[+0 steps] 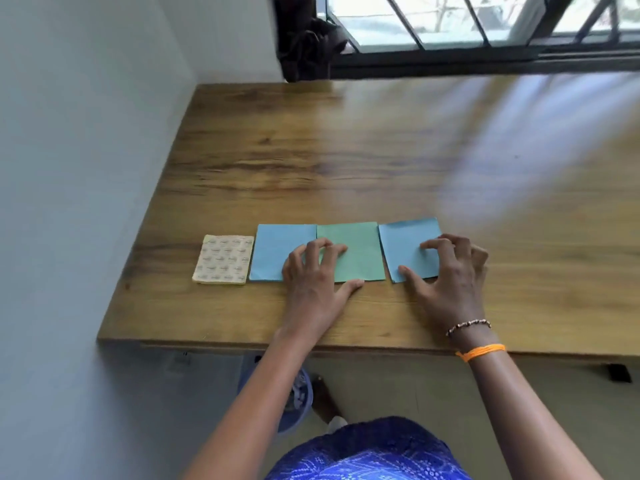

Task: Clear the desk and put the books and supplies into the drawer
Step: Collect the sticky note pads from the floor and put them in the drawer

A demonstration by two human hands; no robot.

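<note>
Four square paper pads lie in a row near the front of the wooden desk (346, 150): a beige patterned pad (223, 259), a blue pad (272, 251), a green pad (362, 254) and a second blue pad (403, 242), slightly turned. My left hand (317, 275) has bent fingertips on the seam between the first blue pad and the green pad, and its thumb is against the green pad's front edge. My right hand (450, 271) claws the second blue pad, fingertips on top and thumb at its front left corner. No drawer is in view.
A white wall runs along the desk's left edge. A barred window (450, 26) and a dark bundled cloth (304, 39) stand behind the desk. A blue bucket (299, 400) sits on the floor under the front edge.
</note>
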